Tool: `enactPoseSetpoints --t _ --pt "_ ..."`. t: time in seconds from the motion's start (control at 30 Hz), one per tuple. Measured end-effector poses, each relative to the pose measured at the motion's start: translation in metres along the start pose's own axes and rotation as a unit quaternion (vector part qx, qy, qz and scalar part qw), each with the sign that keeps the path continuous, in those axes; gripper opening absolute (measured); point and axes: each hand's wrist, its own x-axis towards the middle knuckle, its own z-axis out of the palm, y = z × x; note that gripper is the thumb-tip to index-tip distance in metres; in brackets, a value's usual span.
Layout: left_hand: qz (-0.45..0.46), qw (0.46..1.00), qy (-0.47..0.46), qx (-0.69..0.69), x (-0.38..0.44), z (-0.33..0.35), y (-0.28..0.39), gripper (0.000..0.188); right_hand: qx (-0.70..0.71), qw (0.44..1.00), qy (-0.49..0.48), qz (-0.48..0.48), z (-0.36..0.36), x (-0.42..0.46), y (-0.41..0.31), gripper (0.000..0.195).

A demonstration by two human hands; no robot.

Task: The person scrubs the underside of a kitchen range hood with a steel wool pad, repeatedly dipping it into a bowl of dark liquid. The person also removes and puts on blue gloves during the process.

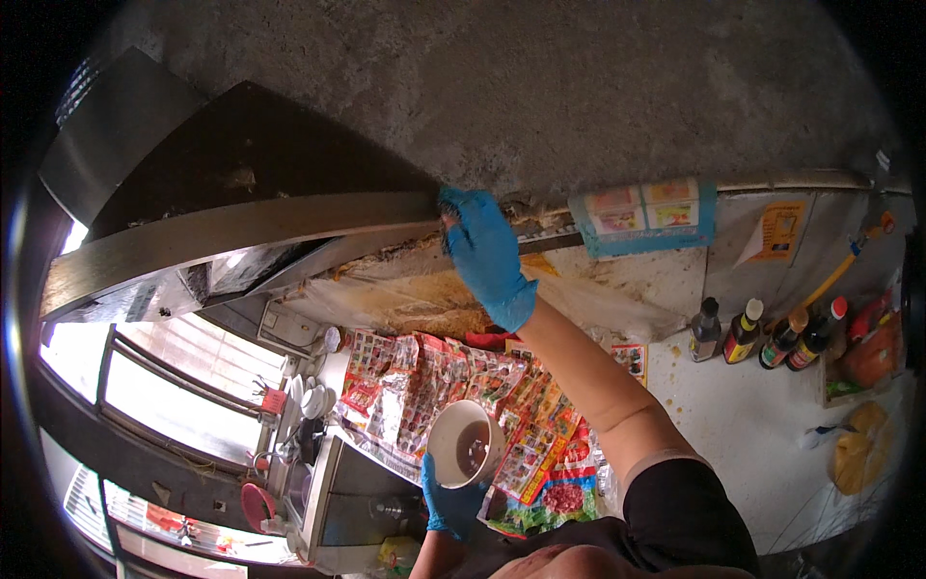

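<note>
My left hand point(450, 499), in a blue glove, holds a white bowl point(438, 454) with brownish liquid in it, low over the printed paper sheets. Raised to the end of a range hood's metal edge point(289, 215), my right hand point(486, 253) wears a matching blue glove. Its fingers are closed on a dark, rough-looking scrubber point(445, 230), which they partly hide. The scrubber is at the hood's corner, close to the wall; whether it touches the metal cannot be told.
Colourful printed sheets point(405, 405) cover the worktop below. Several sauce bottles point(741, 333) stand at the right, near a yellow hose point(825, 282) and a crate point(832, 387). A blue-bordered sheet point(651, 242) hangs on the wall. Stacked white dishes point(315, 400) and a sink point(298, 483) are at the left.
</note>
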Motion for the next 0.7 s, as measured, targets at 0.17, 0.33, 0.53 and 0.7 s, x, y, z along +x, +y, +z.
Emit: enactPoseSetpoints --t 0.17,0.33,0.53,0.7 --pt "-0.016 0.997 -0.003 -0.08 0.003 0.002 -0.004 0.073 -0.041 0.994 -0.01 0.098 -0.012 0.012 0.06 0.025" --pt "0.024 0.999 -0.029 0.032 -0.002 -0.003 -0.009 0.07 -0.003 1.0 -0.005 -0.011 0.001 0.008 -0.017 0.025" --pt "0.002 0.995 -0.026 -0.093 0.006 0.005 -0.004 0.062 -0.05 0.984 -0.067 0.161 -0.019 0.011 0.06 0.024" --pt "-0.028 0.982 -0.008 -0.184 -0.002 0.001 0.023 0.069 -0.026 0.999 -0.042 -0.006 -0.001 0.012 0.002 0.026"
